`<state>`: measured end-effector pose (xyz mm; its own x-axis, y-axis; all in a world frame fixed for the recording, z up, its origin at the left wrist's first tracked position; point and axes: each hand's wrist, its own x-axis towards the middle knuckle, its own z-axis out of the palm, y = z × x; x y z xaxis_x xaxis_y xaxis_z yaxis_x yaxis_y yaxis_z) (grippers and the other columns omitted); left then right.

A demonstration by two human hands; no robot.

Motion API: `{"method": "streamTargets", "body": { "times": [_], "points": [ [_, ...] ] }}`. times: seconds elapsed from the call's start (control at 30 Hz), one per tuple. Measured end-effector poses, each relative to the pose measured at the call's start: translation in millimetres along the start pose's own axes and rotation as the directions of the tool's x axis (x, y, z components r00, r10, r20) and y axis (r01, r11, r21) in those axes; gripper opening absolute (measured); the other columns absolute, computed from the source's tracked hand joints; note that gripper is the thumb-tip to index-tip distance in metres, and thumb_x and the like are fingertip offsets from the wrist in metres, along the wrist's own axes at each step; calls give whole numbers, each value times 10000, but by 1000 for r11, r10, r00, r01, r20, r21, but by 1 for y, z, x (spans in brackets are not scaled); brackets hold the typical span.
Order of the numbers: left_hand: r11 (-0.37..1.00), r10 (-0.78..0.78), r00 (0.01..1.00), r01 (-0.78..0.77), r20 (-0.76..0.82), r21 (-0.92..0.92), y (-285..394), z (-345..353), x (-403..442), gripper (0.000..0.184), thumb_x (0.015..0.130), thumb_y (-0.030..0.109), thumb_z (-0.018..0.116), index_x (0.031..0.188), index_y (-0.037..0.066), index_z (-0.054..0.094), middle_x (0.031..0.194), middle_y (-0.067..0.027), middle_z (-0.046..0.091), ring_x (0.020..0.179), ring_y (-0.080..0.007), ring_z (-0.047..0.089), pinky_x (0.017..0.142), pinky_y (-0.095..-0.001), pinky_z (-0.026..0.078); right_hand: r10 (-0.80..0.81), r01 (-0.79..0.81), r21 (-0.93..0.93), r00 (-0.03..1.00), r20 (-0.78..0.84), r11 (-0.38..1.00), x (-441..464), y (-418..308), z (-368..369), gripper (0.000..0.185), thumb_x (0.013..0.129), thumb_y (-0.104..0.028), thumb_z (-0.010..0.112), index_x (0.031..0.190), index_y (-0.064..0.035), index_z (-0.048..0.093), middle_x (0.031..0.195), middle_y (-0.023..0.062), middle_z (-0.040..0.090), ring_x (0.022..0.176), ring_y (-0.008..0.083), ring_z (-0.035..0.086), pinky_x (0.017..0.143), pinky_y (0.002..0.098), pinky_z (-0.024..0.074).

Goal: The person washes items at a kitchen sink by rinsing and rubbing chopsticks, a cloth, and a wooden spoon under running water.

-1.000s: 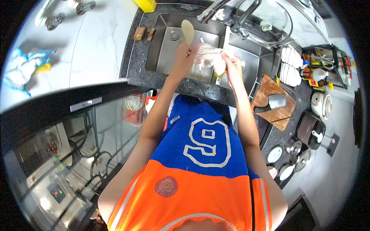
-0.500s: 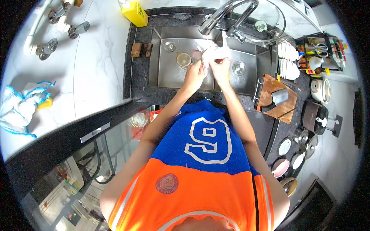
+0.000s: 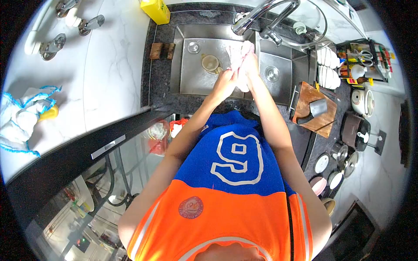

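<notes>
A pale pinkish-white cloth (image 3: 237, 54) is bunched between my two hands over the double sink (image 3: 187, 89), near the divider. My left hand (image 3: 225, 83) is closed on its lower left part. Higher up, my right hand (image 3: 251, 66) wraps around the cloth's right side. A loose end sticks up past the fingers and another part hangs below, between the wrists. Whether anything is inside the folds I cannot tell. In the left basin a light-coloured mug (image 3: 210, 64) stands just left of the cloth, its opening facing up.
A chrome faucet (image 3: 257, 17) arches over the back of the sink. Left of the basin are a wooden block (image 3: 156, 51) and a yellow bottle (image 3: 156, 11). To the right lie a cutting board (image 3: 311, 104) with a cleaver (image 3: 317, 108), and white dishes (image 3: 327, 67) in a rack.
The cloth was bunched higher up; now it is stretched longer and hangs down between my wrists. My right hand has turned and moved up slightly, my left a little lower. The view has shifted slightly.
</notes>
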<state>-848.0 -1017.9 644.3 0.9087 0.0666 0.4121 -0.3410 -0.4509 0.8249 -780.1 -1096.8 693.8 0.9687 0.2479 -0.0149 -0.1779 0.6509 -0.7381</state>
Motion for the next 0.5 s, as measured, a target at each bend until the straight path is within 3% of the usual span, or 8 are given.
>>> {"method": "streamTargets", "body": {
  "times": [0.13, 0.2, 0.23, 0.27, 0.33, 0.37, 0.47, 0.5],
  "points": [
    [996, -66, 995, 61, 70, 67, -23, -5, 7, 346, 934, 235, 364, 1067, -42, 524, 844, -107, 600, 747, -119, 555, 679, -271, 452, 35, -35, 7, 999, 29, 999, 21, 22, -23, 349, 941, -240, 245, 911, -11, 505, 806, 115, 574, 711, 174, 573, 604, 304, 493],
    [979, -144, 979, 162, 145, -126, -25, -6, 13, 343, 932, 241, 373, 1100, -19, 519, 861, -101, 606, 782, -119, 560, 705, -264, 449, -150, 142, -188, 988, -30, 972, 12, 16, -18, 291, 928, -220, 314, 924, -3, 507, 816, 109, 573, 699, 160, 563, 618, 284, 481],
    [949, -68, 997, 71, 21, -307, -24, -2, 13, 317, 924, 255, 394, 1074, 19, 542, 781, -65, 604, 655, -109, 556, 577, -230, 448, -151, 142, -188, 988, -34, 972, 11, 18, -15, 291, 928, -220, 314, 924, -3, 507, 816, 109, 573, 699, 160, 563, 618, 284, 481],
    [948, -70, 997, 74, 27, -308, -18, -7, 15, 317, 924, 255, 394, 1074, 19, 542, 781, -65, 604, 655, -109, 556, 577, -230, 448, -151, 151, -228, 988, 18, 962, 10, 22, -13, 267, 919, -216, 355, 936, 2, 508, 822, 100, 572, 700, 153, 559, 623, 275, 473],
    [753, -333, 920, 391, 205, -529, -1, -22, 19, 304, 918, 307, 410, 1014, 61, 562, 701, -20, 580, 480, -83, 486, 404, -187, 362, -141, 151, -266, 988, 58, 952, 9, 28, -15, 249, 910, -212, 396, 949, 7, 510, 829, 91, 572, 701, 147, 556, 628, 265, 466],
    [698, -409, 891, 444, 198, -562, 14, -23, 18, 281, 911, 344, 416, 884, 99, 550, 576, 34, 486, 371, -37, 346, 325, -163, 220, -131, 151, -258, 987, 93, 954, 11, 25, -14, 247, 899, -206, 427, 968, 14, 514, 820, 77, 574, 697, 139, 553, 616, 264, 459],
    [567, -416, 830, 557, 372, -607, -5, -14, 12, 296, 912, 362, 410, 790, 112, 510, 507, 62, 380, 366, -19, 290, 328, -171, 200, -79, 83, -402, 997, 26, 912, 22, 18, -25, 277, 903, -223, 428, 957, 22, 545, 762, 47, 579, 647, 129, 551, 578, 265, 446],
    [569, -404, 846, 531, 348, -628, 2, -16, 10, 313, 911, 380, 405, 727, 134, 466, 472, 78, 283, 366, -11, 239, 332, -175, 170, -130, 121, -424, 992, 8, 898, 41, 31, -40, 291, 910, -235, 411, 918, 16, 559, 731, 46, 579, 621, 128, 550, 565, 261, 443]
  ]
}}
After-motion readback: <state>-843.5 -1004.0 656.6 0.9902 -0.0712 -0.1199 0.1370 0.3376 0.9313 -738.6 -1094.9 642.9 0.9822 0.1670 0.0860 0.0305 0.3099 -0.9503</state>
